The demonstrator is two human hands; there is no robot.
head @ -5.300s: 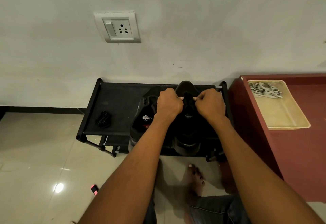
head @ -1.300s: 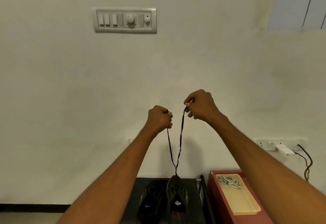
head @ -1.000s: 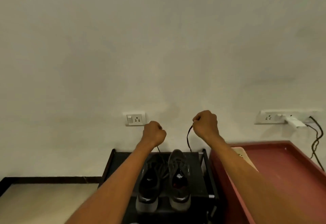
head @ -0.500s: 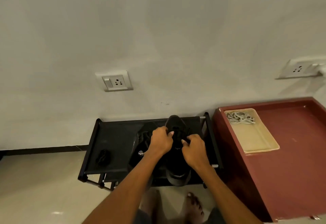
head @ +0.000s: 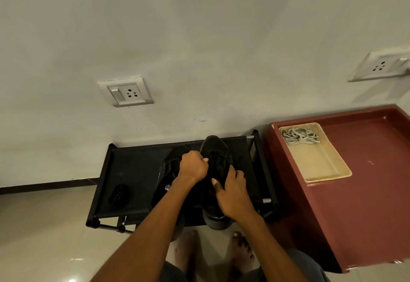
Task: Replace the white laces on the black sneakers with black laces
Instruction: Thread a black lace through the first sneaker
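Standing barefoot at the rack, you reach both forearms forward and down over the right shoe. Your right hand lies over the shoe's middle, thumb stretched toward the tongue and fingers bent down its far side; whether they pinch the lace cannot be told. Your left hand is a clenched fist at the shoe's left edge, near the eyelets; what it grips is hidden in the dark upper. That shoe lies lengthwise away from you, toe to the wall, heel overhanging the rack's near edge. The left shoe lies beside it, touching, toe angled slightly right, with a small white logo on its tongue, too small to read. A black lace bundle sits on the rack's left part. Right of the rack, the white laces lie at the tray's far end, on the red table. Two sockets sit on the wall.
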